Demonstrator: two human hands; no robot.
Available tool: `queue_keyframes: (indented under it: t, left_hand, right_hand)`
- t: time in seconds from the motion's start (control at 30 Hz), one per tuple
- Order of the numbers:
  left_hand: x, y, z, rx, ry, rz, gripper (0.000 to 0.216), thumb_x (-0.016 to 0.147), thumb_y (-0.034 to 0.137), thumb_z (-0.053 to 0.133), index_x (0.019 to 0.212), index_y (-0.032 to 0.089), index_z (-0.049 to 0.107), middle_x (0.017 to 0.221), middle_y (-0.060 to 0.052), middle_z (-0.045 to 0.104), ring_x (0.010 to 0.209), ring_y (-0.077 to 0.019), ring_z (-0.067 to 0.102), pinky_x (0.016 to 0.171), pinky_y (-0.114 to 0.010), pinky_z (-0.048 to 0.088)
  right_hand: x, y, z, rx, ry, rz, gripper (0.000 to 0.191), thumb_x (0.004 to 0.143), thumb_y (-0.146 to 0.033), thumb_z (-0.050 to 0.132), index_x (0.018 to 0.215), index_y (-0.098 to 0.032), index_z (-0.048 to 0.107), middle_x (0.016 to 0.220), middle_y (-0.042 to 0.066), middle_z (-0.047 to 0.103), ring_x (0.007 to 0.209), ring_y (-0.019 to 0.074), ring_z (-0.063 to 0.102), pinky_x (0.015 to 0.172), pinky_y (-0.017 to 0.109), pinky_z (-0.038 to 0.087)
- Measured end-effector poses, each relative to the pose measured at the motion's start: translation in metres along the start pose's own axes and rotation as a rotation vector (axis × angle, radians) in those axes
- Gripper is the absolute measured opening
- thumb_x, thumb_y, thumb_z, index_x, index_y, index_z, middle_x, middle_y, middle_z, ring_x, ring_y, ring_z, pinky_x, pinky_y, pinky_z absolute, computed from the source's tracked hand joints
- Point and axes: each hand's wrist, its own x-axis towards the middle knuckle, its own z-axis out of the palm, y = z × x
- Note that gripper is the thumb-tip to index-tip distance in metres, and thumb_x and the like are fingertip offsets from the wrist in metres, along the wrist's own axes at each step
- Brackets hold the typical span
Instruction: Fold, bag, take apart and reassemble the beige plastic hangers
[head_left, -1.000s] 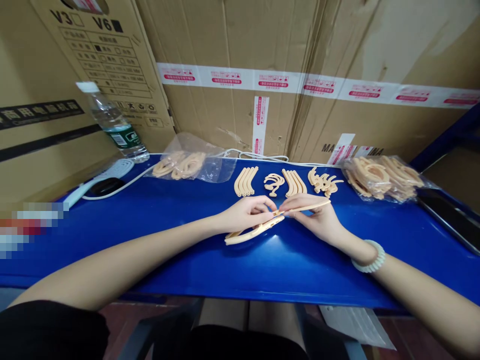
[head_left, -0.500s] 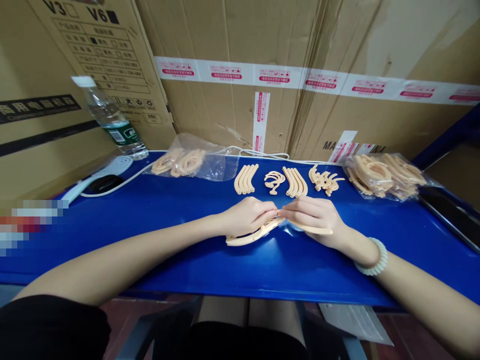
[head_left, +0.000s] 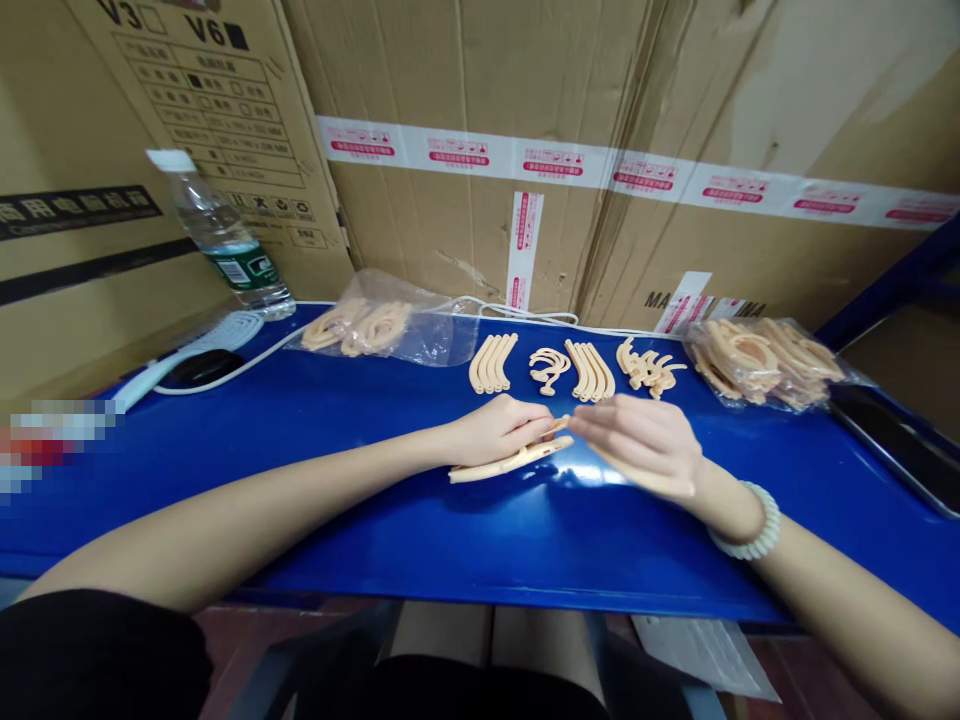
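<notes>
My left hand [head_left: 499, 432] is closed on a curved beige plastic strip [head_left: 510, 461] that lies low over the blue table [head_left: 315, 470]. My right hand [head_left: 645, 440] is closed on a second beige strip [head_left: 637, 480] that passes under the palm. Both hands' fingertips meet where the two strips' ends come together, at mid-table. Just beyond the hands lie small sorted groups of beige parts: curved strips [head_left: 491, 362], hook pieces [head_left: 547, 368], more curved strips [head_left: 589, 368] and a loose pile [head_left: 646, 366].
A clear bag of beige parts [head_left: 375, 325] lies at the back left, another fuller bag [head_left: 765, 358] at the back right. A water bottle [head_left: 221, 240], a white cable with a handheld device [head_left: 195, 355] and cardboard boxes [head_left: 562, 150] line the back. A dark tray [head_left: 896, 435] sits far right.
My right hand has turned over: its strip pointed up and right, and now runs down under the palm. The left hand and its strip have barely shifted.
</notes>
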Motion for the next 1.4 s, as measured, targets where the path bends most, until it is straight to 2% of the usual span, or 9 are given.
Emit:
queue_keyframes:
  t: [0.2,0.43,0.6,0.83,0.93,1.03,1.17,1.27,1.4]
  left_hand:
    - [0.004,-0.013,0.0,-0.725,-0.05,-0.19,0.051,0.089,0.066,0.062,0.093,0.016,0.056,0.076,-0.01,0.073,0.059,-0.02,0.07,0.055,-0.027,0.053]
    - [0.006,-0.017,-0.002,-0.921,0.127,-0.208,0.024,0.091,0.036,0.067,0.098,0.013,0.062,0.095,-0.019,0.077,0.082,-0.0275,0.077,0.078,-0.04,0.062]
    - [0.006,-0.01,-0.004,-0.923,0.219,-0.261,0.014,0.093,0.026,0.063,0.096,0.013,0.066,0.101,-0.018,0.077,0.093,-0.0272,0.076,0.087,-0.042,0.061]
    - [0.008,-0.008,-0.005,-0.984,0.268,-0.267,0.01,0.09,0.013,0.061,0.096,0.012,0.068,0.098,-0.012,0.076,0.088,-0.0209,0.073,0.073,-0.028,0.058]
    - [0.008,-0.01,-0.005,-1.016,0.279,-0.264,0.015,0.091,0.014,0.06,0.102,0.012,0.069,0.096,-0.011,0.075,0.087,-0.0212,0.072,0.075,-0.03,0.058]
    - [0.009,-0.013,-0.004,-1.035,0.282,-0.254,0.019,0.09,0.016,0.062,0.107,0.013,0.07,0.097,-0.01,0.074,0.087,-0.0218,0.072,0.078,-0.031,0.058]
    - [0.01,-0.015,-0.004,-1.016,0.327,-0.23,0.022,0.087,0.021,0.068,0.108,0.014,0.071,0.097,-0.009,0.074,0.082,-0.0195,0.071,0.078,-0.03,0.056]
    - [0.01,-0.015,-0.005,-1.009,0.35,-0.234,0.024,0.087,0.026,0.068,0.108,0.014,0.072,0.094,-0.009,0.074,0.082,-0.0197,0.07,0.077,-0.029,0.055]
    - [0.01,-0.014,-0.005,-1.011,0.336,-0.238,0.041,0.095,0.05,0.056,0.107,0.015,0.072,0.092,-0.012,0.073,0.091,-0.0259,0.07,0.08,-0.036,0.056]
  right_hand:
    - [-0.001,0.053,-0.029,-0.007,0.393,0.524,0.029,0.101,-0.031,0.047,0.12,-0.022,0.067,0.098,0.011,0.071,0.074,0.0228,0.068,0.07,0.038,0.058]
    - [-0.031,0.117,-0.043,-0.129,0.096,0.993,0.05,0.088,-0.02,0.053,0.136,-0.006,0.056,0.073,0.007,0.07,0.063,0.0235,0.065,0.066,0.036,0.054]
    - [-0.035,0.125,-0.036,-0.169,-0.009,1.06,0.041,0.083,-0.013,0.052,0.121,-0.005,0.067,0.062,0.005,0.066,0.056,0.0212,0.062,0.066,0.033,0.051]
    - [-0.035,0.124,-0.036,-0.337,-0.054,1.075,0.033,0.085,-0.018,0.055,0.114,-0.008,0.069,0.083,0.016,0.073,0.079,0.0321,0.068,0.076,0.041,0.051]
    - [-0.023,0.101,-0.034,-0.396,0.013,0.929,0.032,0.09,-0.021,0.053,0.117,-0.011,0.066,0.087,0.015,0.072,0.082,0.0325,0.067,0.078,0.043,0.051]
    - [-0.003,0.055,-0.024,-0.241,0.086,0.455,0.03,0.095,-0.022,0.053,0.123,-0.016,0.062,0.095,0.011,0.068,0.087,0.0274,0.065,0.079,0.039,0.053]
    - [0.016,-0.004,-0.001,-0.079,-0.153,-0.069,0.026,0.101,-0.023,0.053,0.126,-0.021,0.062,0.119,0.014,0.063,0.107,0.026,0.059,0.09,0.04,0.051]
    - [0.016,-0.02,0.015,-0.143,-0.24,-0.193,0.02,0.104,-0.021,0.05,0.115,-0.017,0.066,0.113,0.012,0.067,0.105,0.0254,0.058,0.088,0.04,0.049]
    - [0.01,-0.014,0.029,-0.244,-0.189,-0.211,0.017,0.104,-0.018,0.05,0.105,-0.016,0.067,0.112,0.011,0.068,0.103,0.0242,0.057,0.088,0.038,0.048]
